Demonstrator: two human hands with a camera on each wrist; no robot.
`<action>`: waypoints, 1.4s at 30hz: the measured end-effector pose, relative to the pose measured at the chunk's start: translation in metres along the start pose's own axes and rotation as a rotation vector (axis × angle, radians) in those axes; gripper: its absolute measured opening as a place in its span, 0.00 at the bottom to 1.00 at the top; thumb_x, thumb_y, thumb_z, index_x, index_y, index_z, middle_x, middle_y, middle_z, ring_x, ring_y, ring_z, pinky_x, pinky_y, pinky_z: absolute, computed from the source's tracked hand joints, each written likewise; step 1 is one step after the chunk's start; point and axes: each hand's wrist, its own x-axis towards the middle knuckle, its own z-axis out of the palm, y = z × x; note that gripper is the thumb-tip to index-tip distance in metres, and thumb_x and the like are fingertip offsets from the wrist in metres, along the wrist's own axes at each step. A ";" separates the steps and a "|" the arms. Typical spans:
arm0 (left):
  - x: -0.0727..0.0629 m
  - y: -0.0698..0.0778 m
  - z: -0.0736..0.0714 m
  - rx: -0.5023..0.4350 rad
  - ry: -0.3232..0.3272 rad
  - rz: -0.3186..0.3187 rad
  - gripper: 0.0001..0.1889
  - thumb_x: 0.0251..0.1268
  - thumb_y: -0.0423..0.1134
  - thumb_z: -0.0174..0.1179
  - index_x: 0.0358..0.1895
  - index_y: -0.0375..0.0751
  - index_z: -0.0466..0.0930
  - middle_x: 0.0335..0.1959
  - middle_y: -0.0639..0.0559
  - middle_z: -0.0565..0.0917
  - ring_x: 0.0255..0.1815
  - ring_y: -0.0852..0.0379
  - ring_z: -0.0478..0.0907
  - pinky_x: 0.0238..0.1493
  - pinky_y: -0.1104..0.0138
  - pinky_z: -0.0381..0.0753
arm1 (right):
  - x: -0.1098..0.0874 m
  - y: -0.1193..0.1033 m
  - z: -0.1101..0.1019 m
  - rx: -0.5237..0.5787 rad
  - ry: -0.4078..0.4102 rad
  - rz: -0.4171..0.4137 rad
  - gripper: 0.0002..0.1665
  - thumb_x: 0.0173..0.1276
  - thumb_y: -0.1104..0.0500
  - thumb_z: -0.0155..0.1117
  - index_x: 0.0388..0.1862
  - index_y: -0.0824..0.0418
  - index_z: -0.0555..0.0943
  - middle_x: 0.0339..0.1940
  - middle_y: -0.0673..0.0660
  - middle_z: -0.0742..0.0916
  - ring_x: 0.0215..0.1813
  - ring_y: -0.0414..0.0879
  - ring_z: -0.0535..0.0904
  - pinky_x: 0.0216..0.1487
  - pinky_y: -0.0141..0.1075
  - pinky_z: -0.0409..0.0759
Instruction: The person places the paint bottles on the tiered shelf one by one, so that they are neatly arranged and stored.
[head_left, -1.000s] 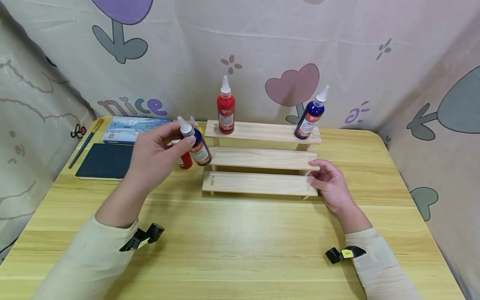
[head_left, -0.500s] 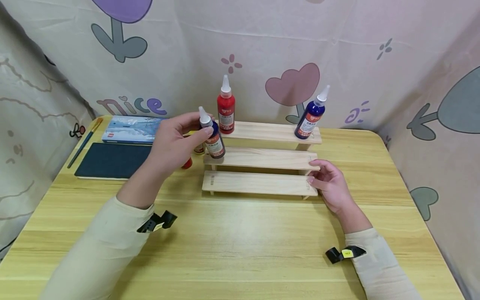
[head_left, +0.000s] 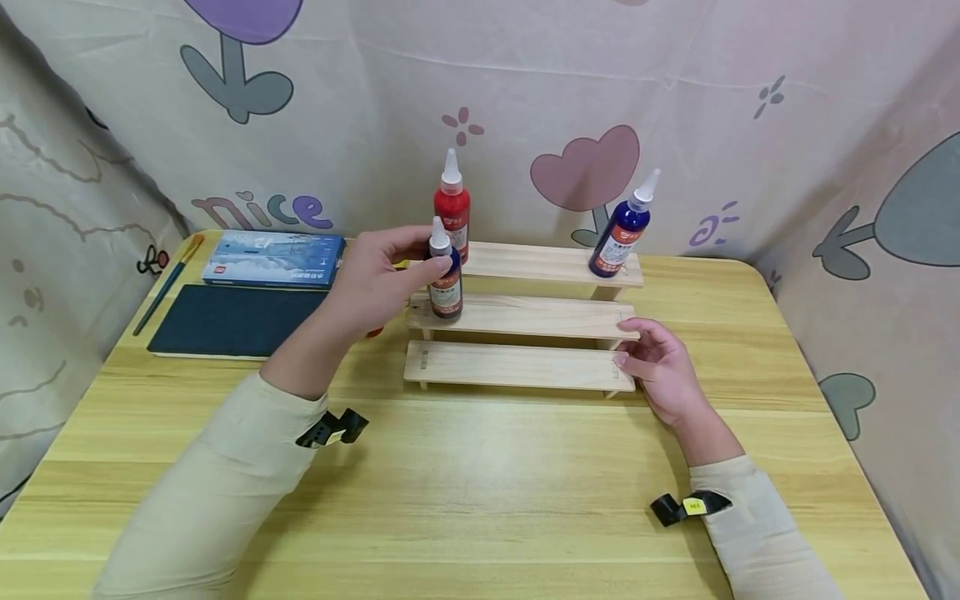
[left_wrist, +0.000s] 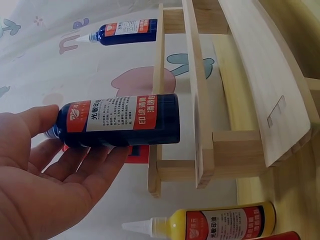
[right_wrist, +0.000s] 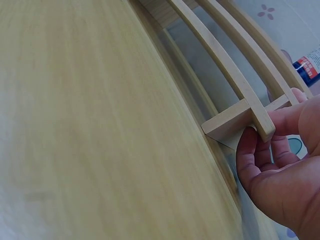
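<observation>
Backdrop (head_left: 375, 150): pale printed cloth across the top of the frame, lightly creased; a purple flower at upper left, a pink one at upper centre, the word "nice" at left.
Tabletop (head_left: 495, 483): light yellow wood-grain boards, rounded far corner at right, a soft glare at lower centre.
Stand (head_left: 517, 367): three stepped boards of pale bare wood, at the centre of the frame on the tabletop.
Dark blue stamp-ink bottle (head_left: 446, 287): upright at the left end of the stand's middle board, white nozzle up — whether its base touches the wood, I cannot tell.
Left hand (head_left: 375, 283): thumb and fingers clamped on that bottle near its neck.
Right hand (head_left: 663, 371): thumb and fingers bent round the stand's right end, gripping it.
Top board: a red bottle (head_left: 452, 204) stands at its left end, partly behind the held one; a blue bottle (head_left: 620, 239) at its right end.
Left of the stand: a yellow stamp-ink bottle (left_wrist: 220, 223) — clear only in the left wrist view, along the bottom.
Left side of the tabletop: a dark notebook (head_left: 232, 323), a blue box (head_left: 273, 258) just behind it, and a paintbrush (head_left: 168, 283) lying slanted beside both.
</observation>
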 end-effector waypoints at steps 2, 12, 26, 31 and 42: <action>0.001 -0.001 0.001 0.014 -0.008 0.003 0.21 0.69 0.41 0.65 0.64 0.48 0.81 0.56 0.53 0.82 0.57 0.52 0.75 0.56 0.51 0.76 | 0.000 0.000 0.000 -0.001 0.000 -0.001 0.30 0.57 0.87 0.57 0.54 0.64 0.82 0.40 0.57 0.83 0.42 0.50 0.77 0.42 0.32 0.77; 0.003 -0.004 0.005 0.047 -0.052 -0.022 0.22 0.70 0.41 0.64 0.66 0.47 0.79 0.57 0.51 0.81 0.56 0.50 0.76 0.55 0.51 0.78 | 0.000 0.000 0.000 -0.002 0.002 0.002 0.30 0.58 0.87 0.58 0.54 0.64 0.82 0.39 0.57 0.83 0.43 0.50 0.77 0.41 0.32 0.78; 0.000 -0.008 0.001 0.050 -0.061 -0.021 0.23 0.69 0.40 0.66 0.66 0.47 0.78 0.59 0.51 0.79 0.56 0.50 0.76 0.56 0.54 0.79 | 0.000 0.001 0.001 0.021 -0.008 -0.021 0.30 0.57 0.88 0.57 0.53 0.65 0.82 0.40 0.56 0.83 0.42 0.50 0.77 0.40 0.32 0.78; -0.007 -0.013 -0.003 0.038 -0.033 -0.027 0.22 0.69 0.42 0.66 0.65 0.49 0.79 0.60 0.53 0.79 0.57 0.52 0.77 0.58 0.57 0.78 | 0.000 0.003 0.000 0.027 -0.015 -0.030 0.30 0.56 0.88 0.57 0.54 0.66 0.81 0.41 0.56 0.83 0.42 0.50 0.77 0.41 0.32 0.78; -0.039 -0.015 -0.031 0.028 0.144 0.122 0.20 0.70 0.35 0.64 0.63 0.41 0.80 0.58 0.48 0.82 0.58 0.54 0.78 0.56 0.68 0.77 | 0.001 0.003 -0.001 0.018 -0.010 -0.024 0.30 0.56 0.88 0.57 0.54 0.66 0.81 0.42 0.56 0.83 0.42 0.50 0.77 0.42 0.32 0.78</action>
